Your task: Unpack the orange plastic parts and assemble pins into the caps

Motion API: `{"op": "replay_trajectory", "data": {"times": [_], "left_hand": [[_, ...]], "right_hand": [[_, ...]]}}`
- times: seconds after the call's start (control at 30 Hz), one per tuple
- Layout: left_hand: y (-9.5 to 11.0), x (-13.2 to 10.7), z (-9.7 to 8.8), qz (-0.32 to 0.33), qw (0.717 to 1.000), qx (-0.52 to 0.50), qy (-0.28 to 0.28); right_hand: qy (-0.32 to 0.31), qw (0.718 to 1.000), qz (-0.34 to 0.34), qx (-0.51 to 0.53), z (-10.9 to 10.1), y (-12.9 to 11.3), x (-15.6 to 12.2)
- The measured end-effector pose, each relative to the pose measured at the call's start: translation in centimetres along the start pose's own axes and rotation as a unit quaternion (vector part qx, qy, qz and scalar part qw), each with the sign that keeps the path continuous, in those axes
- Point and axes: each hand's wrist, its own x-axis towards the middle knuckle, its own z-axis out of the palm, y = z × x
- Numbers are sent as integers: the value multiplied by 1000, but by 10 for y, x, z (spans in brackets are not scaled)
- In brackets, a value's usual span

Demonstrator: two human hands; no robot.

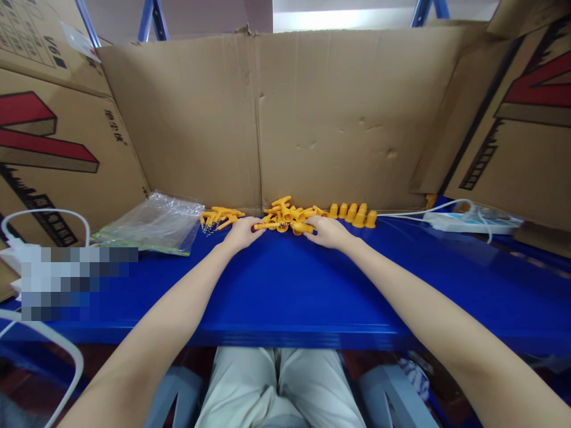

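Both my arms reach far forward over a blue table (285,285). My left hand (241,233) rests at the near edge of a heap of small yellow plastic parts (285,215), fingers curled onto a yellow piece (263,226). My right hand (328,230) is closed on another yellow piece (303,227) from the same heap. A second small pile of yellow parts with thin chains (220,216) lies left of my left hand. A row of upright yellow caps (352,214) stands right of my right hand.
A clear plastic bag (154,224) lies at the left. A cardboard wall (312,119) stands behind the parts, with printed boxes on both sides. A white power strip with cables (468,221) sits at the right; white cables (40,217) curl at the left.
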Motion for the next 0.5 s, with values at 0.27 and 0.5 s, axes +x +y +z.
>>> {"op": "replay_trajectory", "data": {"times": [0.27,0.5], "left_hand": [[2,-1,0,10,1000,-7,-7],[2,0,0,22,1000,-5,-8]], "right_hand": [[-1,1000,7,-9,0,-2,0],[-11,1000,14,2,-1,-2,-1]]}}
